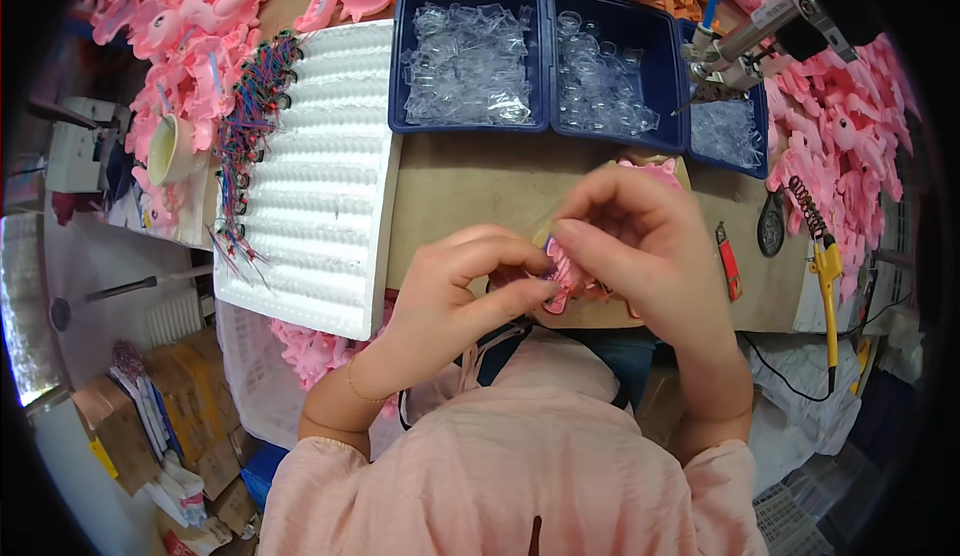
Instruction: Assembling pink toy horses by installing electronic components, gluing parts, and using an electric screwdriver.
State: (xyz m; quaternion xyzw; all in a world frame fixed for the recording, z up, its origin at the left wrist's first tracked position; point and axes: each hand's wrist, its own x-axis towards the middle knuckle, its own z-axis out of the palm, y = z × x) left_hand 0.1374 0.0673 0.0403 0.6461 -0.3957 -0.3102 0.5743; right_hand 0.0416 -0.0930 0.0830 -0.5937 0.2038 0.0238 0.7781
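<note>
In front of my chest, both hands meet over a small pink plastic toy part (562,278) with a ridged surface and a dark spot of purple. My left hand (478,274) grips its left edge between thumb and forefinger. From the right, my right hand (640,246) bends over the same part with thumb and fingertips pinched together; what they hold, if anything, is too small to name. Another pink piece (655,168) lies on the table just beyond my right hand, partly covered by it.
A white ridged foam tray (310,171) stands left, with small wired components (250,126) along its edge. Blue bins (548,66) of see-through plastic parts line the back. Pink toy shells (850,136) are heaped on both sides. A red cutter (728,261) and yellow soldering iron (826,276) are right.
</note>
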